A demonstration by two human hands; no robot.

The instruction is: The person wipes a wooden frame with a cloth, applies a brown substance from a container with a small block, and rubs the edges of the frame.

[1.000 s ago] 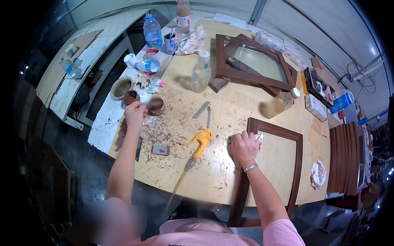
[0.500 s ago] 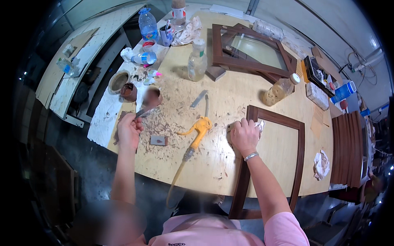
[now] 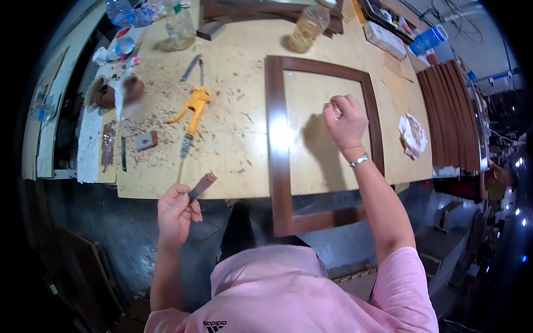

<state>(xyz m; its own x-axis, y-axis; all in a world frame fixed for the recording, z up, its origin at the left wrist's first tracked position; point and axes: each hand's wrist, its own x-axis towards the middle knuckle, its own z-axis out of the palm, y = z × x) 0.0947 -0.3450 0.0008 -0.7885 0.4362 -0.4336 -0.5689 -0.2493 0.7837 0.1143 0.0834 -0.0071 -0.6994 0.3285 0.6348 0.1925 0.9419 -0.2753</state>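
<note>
My left hand (image 3: 173, 213) is closed on a small flat-bladed putty knife (image 3: 201, 187), held just off the table's front edge. Brown paste coats its blade. A dark brown wooden frame (image 3: 279, 177) lies on the table, its near end hanging over the edge. Above the frame's opening my right hand (image 3: 347, 123) is closed round a wad of crumpled cloth or paper (image 3: 336, 112), mostly hidden by the fingers. Left of the frame rests a yellow air blow gun (image 3: 196, 104) on its hose. A small grey-and-brown block (image 3: 146, 140) sits farther left.
Brown-stained cups (image 3: 104, 97) stand at the left among scattered shavings. A clear bottle (image 3: 180, 29) and a second bottle of yellowish liquid (image 3: 311, 26) are at the back. A crumpled white cloth (image 3: 412, 136) and stacked brown strips (image 3: 448, 119) lie right.
The view has tilted down. My left hand has come from beside the cups to the front edge with the knife. My right hand has moved off the frame's left rail, over its opening.
</note>
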